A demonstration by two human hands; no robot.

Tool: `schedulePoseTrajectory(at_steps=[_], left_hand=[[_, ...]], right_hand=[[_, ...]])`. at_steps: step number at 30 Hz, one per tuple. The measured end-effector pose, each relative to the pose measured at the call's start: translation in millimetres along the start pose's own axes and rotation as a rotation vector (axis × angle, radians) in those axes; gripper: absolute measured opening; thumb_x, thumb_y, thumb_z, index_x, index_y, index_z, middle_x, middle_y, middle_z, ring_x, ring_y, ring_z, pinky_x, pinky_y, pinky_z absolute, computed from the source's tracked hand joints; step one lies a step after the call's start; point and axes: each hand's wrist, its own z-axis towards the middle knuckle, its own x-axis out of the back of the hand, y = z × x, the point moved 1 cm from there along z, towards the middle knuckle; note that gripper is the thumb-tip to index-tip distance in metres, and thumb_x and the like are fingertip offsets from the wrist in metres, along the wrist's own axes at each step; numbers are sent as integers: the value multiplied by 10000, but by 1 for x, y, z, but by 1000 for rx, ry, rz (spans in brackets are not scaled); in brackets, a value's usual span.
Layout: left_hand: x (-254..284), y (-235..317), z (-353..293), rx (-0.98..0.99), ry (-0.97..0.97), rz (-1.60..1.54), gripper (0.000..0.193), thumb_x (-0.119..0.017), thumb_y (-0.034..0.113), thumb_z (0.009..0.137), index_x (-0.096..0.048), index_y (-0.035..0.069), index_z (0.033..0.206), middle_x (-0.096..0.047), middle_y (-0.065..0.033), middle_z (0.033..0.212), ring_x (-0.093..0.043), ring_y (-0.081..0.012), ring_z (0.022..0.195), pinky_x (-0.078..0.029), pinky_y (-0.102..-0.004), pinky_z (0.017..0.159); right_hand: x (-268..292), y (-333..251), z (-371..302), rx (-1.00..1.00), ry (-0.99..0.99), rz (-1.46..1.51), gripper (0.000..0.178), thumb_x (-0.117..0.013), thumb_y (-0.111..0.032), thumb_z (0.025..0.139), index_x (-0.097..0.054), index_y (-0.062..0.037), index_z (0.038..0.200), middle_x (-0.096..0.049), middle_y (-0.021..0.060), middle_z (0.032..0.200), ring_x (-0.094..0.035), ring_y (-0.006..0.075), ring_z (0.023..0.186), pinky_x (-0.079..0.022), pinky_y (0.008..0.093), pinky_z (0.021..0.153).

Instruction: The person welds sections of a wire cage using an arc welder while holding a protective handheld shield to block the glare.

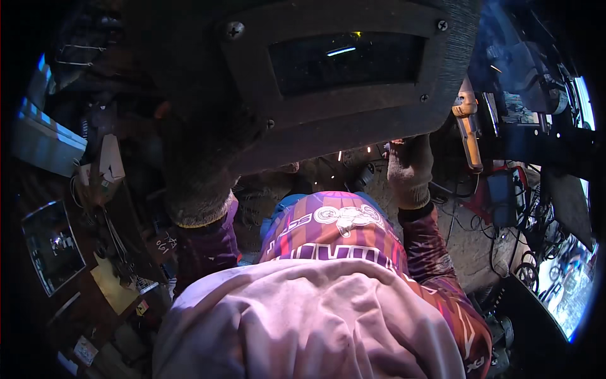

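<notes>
A dark welding shield with a framed viewing window fills the upper middle of the head view. Through the dark glass shows a bright streak of light. My left hand, in a grey knitted glove, is closed on the shield at its left side; its fingers sink into shadow. Below the shield's lower right corner my right hand, gloved too, reaches up with its fingers curled. The shield's edge hides most of those fingers and whatever they hold. Small sparks fly between the hands, beneath the shield.
To the right lie a yellow-and-grey power tool, a red-and-dark machine and tangled black cables. On the left stand a brown surface with yellow paper, a dark glossy panel and a pale box-shaped thing.
</notes>
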Motion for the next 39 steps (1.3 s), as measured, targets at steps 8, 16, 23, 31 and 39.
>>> schedulePoseTrajectory(at_steps=[8,16,23,31,39], left_hand=[[66,4,-8,51,-168,-174,847,-430,583,975,-260,-58,1501,-378,-258,1482,-414,-355,1352,-270,-532,1176],[61,3,-11,-49,-23,-40,813,-500,534,953,-296,-46,1484,-425,-244,1441,-469,-343,1286,-343,-493,1103],[39,3,-18,-191,112,215,787,-560,491,934,-327,-36,1469,-467,-232,1405,-518,-333,1229,-407,-459,1040],[-7,30,-13,-514,189,623,762,-630,442,912,-362,-24,1452,-515,-219,1364,-573,-321,1164,-480,-420,967],[-25,97,-43,-735,334,983,744,-699,393,890,-397,-13,1435,-562,-205,1323,-628,-309,1099,-552,-381,894]], right_hand=[[4,-4,3,-21,-107,117,503,-688,-129,927,-497,15,1370,-674,195,1162,-686,315,1063,-532,342,878],[3,4,-4,-47,-119,196,454,-635,-142,974,-469,1,1371,-627,126,1176,-631,213,1006,-515,311,828],[9,-24,5,40,-46,-40,363,-640,-160,957,-525,-16,1269,-647,89,946,-664,161,835,-525,288,696],[10,-19,2,-200,53,230,548,-642,-429,969,-496,-10,1291,-621,30,931,-616,109,734,-530,257,672],[16,-25,3,-189,-48,29,636,-612,-471,969,-452,-3,1369,-677,128,970,-673,181,839,-525,332,743]])
